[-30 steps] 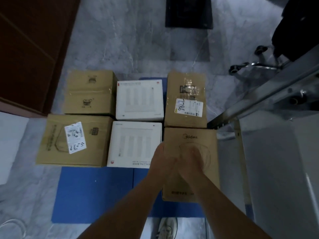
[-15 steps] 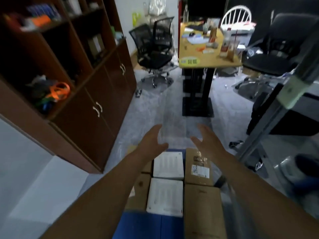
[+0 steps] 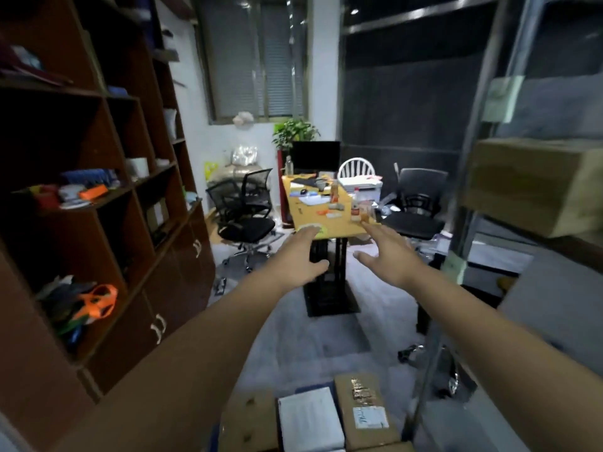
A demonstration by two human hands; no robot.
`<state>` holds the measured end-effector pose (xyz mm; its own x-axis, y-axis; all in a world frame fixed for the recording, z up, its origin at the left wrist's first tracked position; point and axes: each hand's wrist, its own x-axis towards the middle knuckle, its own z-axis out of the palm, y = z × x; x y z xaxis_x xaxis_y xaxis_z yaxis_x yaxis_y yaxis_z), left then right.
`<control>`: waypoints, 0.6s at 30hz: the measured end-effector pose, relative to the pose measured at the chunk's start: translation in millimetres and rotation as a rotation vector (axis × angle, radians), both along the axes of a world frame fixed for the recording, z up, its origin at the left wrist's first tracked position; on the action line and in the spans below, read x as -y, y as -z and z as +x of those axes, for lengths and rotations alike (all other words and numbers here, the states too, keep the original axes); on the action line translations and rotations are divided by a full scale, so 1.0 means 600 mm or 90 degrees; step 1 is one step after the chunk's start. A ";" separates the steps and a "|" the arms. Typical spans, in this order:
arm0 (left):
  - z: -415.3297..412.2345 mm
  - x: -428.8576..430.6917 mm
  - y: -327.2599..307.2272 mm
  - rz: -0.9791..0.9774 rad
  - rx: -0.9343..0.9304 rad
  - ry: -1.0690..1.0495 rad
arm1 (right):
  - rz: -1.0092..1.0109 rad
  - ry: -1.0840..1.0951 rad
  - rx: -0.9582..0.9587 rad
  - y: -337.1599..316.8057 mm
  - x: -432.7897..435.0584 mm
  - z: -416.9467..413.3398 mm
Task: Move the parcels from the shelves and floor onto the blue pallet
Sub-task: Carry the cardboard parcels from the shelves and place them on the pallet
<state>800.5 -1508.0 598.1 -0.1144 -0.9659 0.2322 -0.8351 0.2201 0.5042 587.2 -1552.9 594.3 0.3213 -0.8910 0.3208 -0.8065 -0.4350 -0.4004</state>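
left hand [image 3: 301,256], right hand [image 3: 388,256]: raised side by side, fingers spread, holding nothing. parcels [image 3: 310,419]: packed edge to edge at bottom edge of view. brown box [image 3: 535,187]: on right metal shelf. bare floor [image 3: 293,337] between.

Below the hands lie a white parcel [image 3: 310,417] and a brown cardboard parcel [image 3: 365,409] bearing a white label. Beyond the fingertips stands a yellow desk [image 3: 321,212]. Left of the left hand, a reddish-brown shelf unit [image 3: 107,177] holds an orange object [image 3: 98,300].
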 end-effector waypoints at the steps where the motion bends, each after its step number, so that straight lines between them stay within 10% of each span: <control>1: 0.001 -0.005 -0.005 -0.003 0.013 0.028 | -0.006 0.027 -0.004 -0.009 -0.020 -0.002; 18: -0.339 -0.289 -0.077 -0.049 0.122 0.562 | -0.001 0.541 -0.144 -0.092 -0.619 -0.282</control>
<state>596.9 -1334.9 644.1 -0.8492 -0.4914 0.1935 -0.4150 0.8475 0.3310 418.1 -1181.7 649.5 -0.3946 -0.8570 0.3315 -0.9176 0.3483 -0.1918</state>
